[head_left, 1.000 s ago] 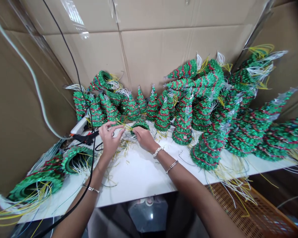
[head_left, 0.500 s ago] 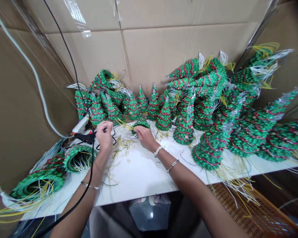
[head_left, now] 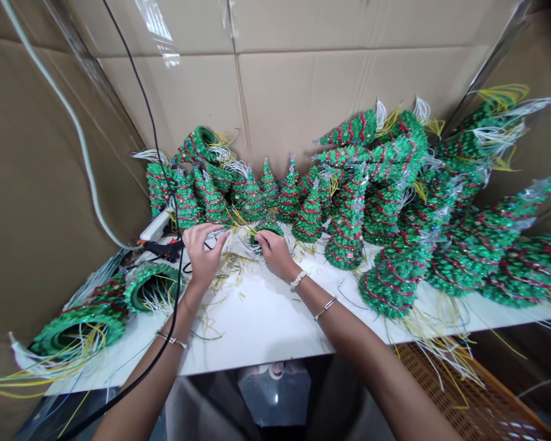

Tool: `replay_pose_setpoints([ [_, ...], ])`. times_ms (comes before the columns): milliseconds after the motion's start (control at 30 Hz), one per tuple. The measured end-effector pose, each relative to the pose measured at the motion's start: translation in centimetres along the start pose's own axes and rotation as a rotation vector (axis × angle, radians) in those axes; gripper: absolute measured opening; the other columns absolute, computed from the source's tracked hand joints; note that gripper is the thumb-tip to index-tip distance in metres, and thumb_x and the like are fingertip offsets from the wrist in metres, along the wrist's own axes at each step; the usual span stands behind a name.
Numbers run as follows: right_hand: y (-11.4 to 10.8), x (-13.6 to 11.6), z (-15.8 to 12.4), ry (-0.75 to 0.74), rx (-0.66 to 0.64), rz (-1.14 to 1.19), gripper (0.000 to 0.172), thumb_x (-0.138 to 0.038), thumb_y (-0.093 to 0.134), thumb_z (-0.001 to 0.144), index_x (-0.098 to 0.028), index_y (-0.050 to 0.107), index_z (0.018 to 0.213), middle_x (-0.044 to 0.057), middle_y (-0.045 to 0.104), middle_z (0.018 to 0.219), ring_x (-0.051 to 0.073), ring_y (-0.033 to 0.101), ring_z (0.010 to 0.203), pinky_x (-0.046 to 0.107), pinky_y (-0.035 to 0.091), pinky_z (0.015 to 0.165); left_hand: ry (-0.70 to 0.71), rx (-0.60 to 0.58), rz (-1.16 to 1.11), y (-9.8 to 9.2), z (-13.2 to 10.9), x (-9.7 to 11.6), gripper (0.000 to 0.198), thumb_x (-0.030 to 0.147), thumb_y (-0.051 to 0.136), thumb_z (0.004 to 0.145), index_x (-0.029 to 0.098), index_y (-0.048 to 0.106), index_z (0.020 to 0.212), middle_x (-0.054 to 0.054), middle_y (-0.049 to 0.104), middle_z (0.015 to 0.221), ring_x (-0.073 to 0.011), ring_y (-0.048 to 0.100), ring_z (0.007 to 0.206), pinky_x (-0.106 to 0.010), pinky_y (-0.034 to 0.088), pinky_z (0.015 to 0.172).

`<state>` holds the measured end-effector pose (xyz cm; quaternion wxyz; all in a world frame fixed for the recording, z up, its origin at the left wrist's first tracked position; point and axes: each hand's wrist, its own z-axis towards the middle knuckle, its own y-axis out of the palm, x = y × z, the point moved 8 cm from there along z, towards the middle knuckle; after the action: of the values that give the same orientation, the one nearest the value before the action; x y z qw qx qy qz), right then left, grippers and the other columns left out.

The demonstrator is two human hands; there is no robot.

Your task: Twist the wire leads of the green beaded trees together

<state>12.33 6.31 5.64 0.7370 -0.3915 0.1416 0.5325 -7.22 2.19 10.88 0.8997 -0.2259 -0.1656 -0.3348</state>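
Shifted since the frame half a second ago: left hand [head_left: 204,251], out of a tight curl into a looser spread, and farther right, towards the yellow wires [head_left: 242,226]. Still in place: right hand [head_left: 275,250], with thumb and forefinger pinched on those wires. Cannot tell about any wire between the left fingertips; too small to confirm.

Location of the wires: between both hands, just by the small tree [head_left: 274,229], apparently on its side with open base towards the near side, partly behind the right hand.

Hazards, by judgement:
- Possible slip or uneven pull, owing to thin strands and a narrow pinch.
- Possible wrong pick, owing to white strands mixed in at the same base.
- Possible mix-up with clippings [head_left: 224,275] strewn on the white table [head_left: 266,331] just below.
- Possible drag on the left forearm, owing to the black cable [head_left: 178,294] across it.
- Possible knock against the black tool [head_left: 163,248], just left of the left hand; heat or edge not verifiable.
- Possible snag on the right forearm's metal bracelet [head_left: 325,308], owing to loose ends nearby.
- Possible topple of the near-right tree [head_left: 390,282] from a wide right elbow swing.
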Motion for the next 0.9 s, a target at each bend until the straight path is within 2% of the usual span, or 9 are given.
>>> replay_pose_setpoints([
  [200, 0.1, 0.1, 0.0, 0.002, -0.006, -0.023, 0.035, -0.035, 0.037, 0.106, -0.019, 0.066, 0.095, 0.007, 0.069, 0.093, 0.019, 0.06, 0.085, 0.029, 0.044, 0.079, -0.032, 0.038, -0.034, -0.5, 0.2, -0.5, 0.017, 0.04, 0.069, 0.088, 0.023, 0.071, 0.084, -0.004, 0.069, 0.089, -0.0223, 0.061, 0.096, -0.041, 0.039, 0.099],
  [300, 0.3, 0.2, 0.0, -0.018, -0.01, -0.026, 0.035, -0.034, 0.036, 0.106, -0.019, 0.066, 0.096, 0.007, 0.069, 0.093, 0.019, 0.06, 0.085, 0.028, 0.044, 0.079, -0.162, 0.086, -0.113, -0.4, 0.1, -2.2, 0.022, 0.042, 0.07, 0.086, 0.021, 0.068, 0.08, -0.004, 0.068, 0.085, -0.0209, 0.06, 0.093, -0.038, 0.043, 0.094],
  [433, 0.4, 0.3, 0.1, -0.022, -0.014, -0.021, 0.035, -0.034, 0.036, 0.106, -0.019, 0.066, 0.096, 0.007, 0.069, 0.094, 0.019, 0.06, 0.085, 0.028, 0.043, 0.079, -0.388, 0.151, -0.372, 0.3, -0.1, -5.6, 0.025, 0.043, 0.074, 0.079, 0.019, 0.066, 0.083, -0.002, 0.065, 0.085, -0.0169, 0.06, 0.085, -0.031, 0.047, 0.083],
  [567, -0.1, 0.5, 0.0, 0.001, 0.022, -0.009, 0.034, -0.034, 0.037, 0.105, -0.019, 0.065, 0.092, 0.006, 0.068, 0.089, 0.019, 0.059, 0.081, 0.028, 0.043, 0.078, -0.608, 0.373, -0.46, -1.0, -0.3, -8.9, 0.03, 0.044, 0.073, 0.078, 0.018, 0.06, 0.084, 0.0, 0.062, 0.081, -0.0128, 0.057, 0.075, -0.028, 0.047, 0.076],
  [633, -0.2, 0.6, 0.0, 0.022, 0.025, 0.003, 0.034, -0.035, 0.038, 0.105, -0.02, 0.065, 0.092, 0.005, 0.067, 0.088, 0.018, 0.058, 0.08, 0.027, 0.043, 0.077, -0.65, 0.422, -0.435, -1.5, -0.4, -9.2, 0.031, 0.044, 0.073, 0.079, 0.018, 0.057, 0.078, 0.002, 0.058, 0.074, -0.0115, 0.053, 0.069, -0.027, 0.046, 0.072],
  [700, -0.2, 0.5, -0.1, 0.04, 0.024, 0.024, 0.033, -0.036, 0.039, 0.105, -0.02, 0.065, 0.092, 0.005, 0.067, 0.087, 0.018, 0.058, 0.079, 0.027, 0.043, 0.076, -0.609, 0.325, -0.428, -0.9, -0.2, -8.3, 0.034, 0.047, 0.069, 0.082, 0.018, 0.055, 0.07, 0.002, 0.055, 0.067, -0.0117, 0.052, 0.067, -0.027, 0.046, 0.072],
  [800, -0.2, 0.4, -0.1, 0.063, 0.029, 0.066, 0.032, -0.037, 0.041, 0.104, -0.02, 0.065, 0.092, 0.004, 0.067, 0.086, 0.017, 0.058, 0.079, 0.027, 0.043, 0.077, -0.538, 0.032, -0.46, 1.8, -0.6, -6.0, 0.04, 0.053, 0.059, 0.089, 0.018, 0.063, 0.069, -0.001, 0.06, 0.067, -0.0135, 0.053, 0.065, -0.028, 0.046, 0.068],
  [900, -0.2, 0.4, 0.0, 0.082, 0.032, 0.108, 0.029, -0.037, 0.046, 0.101, -0.019, 0.066, 0.091, 0.003, 0.066, 0.082, 0.017, 0.058, 0.076, 0.026, 0.043, 0.076, -0.47, -0.262, -0.435, 4.7, -1.8, -3.8, 0.032, 0.05, 0.065, 0.085, 0.019, 0.072, 0.079, -0.005, 0.07, 0.08, -0.0173, 0.061, 0.074, -0.029, 0.045, 0.068],
])
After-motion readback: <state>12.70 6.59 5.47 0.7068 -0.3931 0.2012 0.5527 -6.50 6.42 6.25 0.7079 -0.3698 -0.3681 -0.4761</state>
